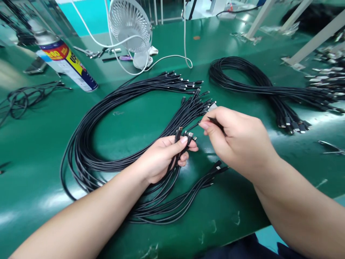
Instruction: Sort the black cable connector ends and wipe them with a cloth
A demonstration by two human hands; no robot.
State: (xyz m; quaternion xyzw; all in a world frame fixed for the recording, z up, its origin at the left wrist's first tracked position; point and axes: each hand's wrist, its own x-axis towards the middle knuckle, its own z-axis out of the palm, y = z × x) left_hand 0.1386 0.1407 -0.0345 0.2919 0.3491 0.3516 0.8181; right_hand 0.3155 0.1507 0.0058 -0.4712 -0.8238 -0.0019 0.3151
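Observation:
My left hand (pixel 172 153) is closed around several black cables, thumb on top. Their USB-type plugs (pixel 190 136) stick up past the fingers. To its right and slightly higher, my right hand (pixel 234 140) pinches a thin black cable (pixel 194 126) between thumb and fingertips. A dark piece shows between that thumb and forefinger; its form is mostly hidden. Under and behind the hands a large bundle of black cables (pixel 83 144) curves in a loop, many plug ends lying at the upper middle. Some cables (pixel 185 199) run below my left hand, with plugs pointing right.
On the green table (pixel 151 118) a second cable bundle (pixel 239 68) lies looped at the right. A spray can (pixel 70 63) and a small white fan (pixel 130 27) with its white cord stand at the back left. Loose cables (pixel 24 97) lie far left, and metal scissors-like handles (pixel 332 147) lie far right.

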